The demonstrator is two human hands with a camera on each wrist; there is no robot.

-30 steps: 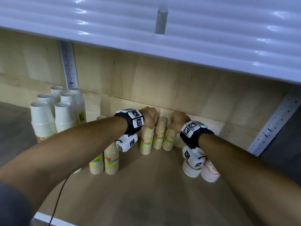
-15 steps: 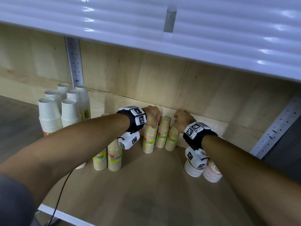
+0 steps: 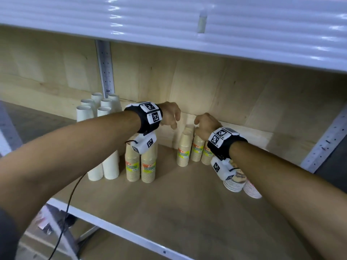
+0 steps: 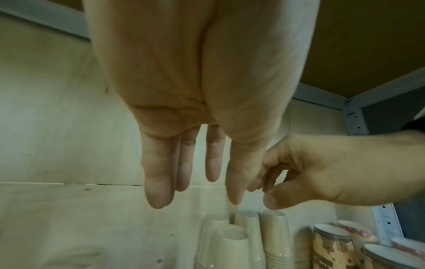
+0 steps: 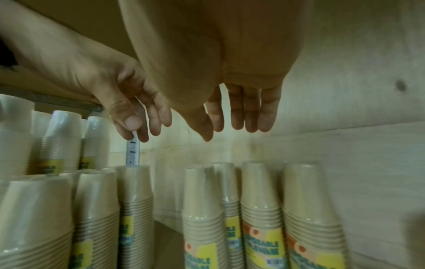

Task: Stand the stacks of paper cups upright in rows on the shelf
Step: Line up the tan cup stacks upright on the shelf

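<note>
In the head view the left hand [image 3: 170, 115] hangs in the middle of the frame, above the shelf board [image 3: 187, 212], and it holds nothing. Its fingers [image 4: 158, 182] point down, nearly straight and slightly apart. The right hand [image 3: 204, 125] is just to the right of it, over the three tan cup stacks [image 3: 195, 147] that stand upright near the back wall [image 3: 234, 94]. Its fingers are loosely spread in the right wrist view and grip no cup; whether the fingertips touch the cup tops cannot be told. Two more tan stacks [image 3: 140, 166] stand left of centre, beside the white cup stacks [image 3: 101, 128] at the left. At the lower right, patterned cup stacks [image 3: 242, 184] stand partly hidden under the right forearm.
</note>
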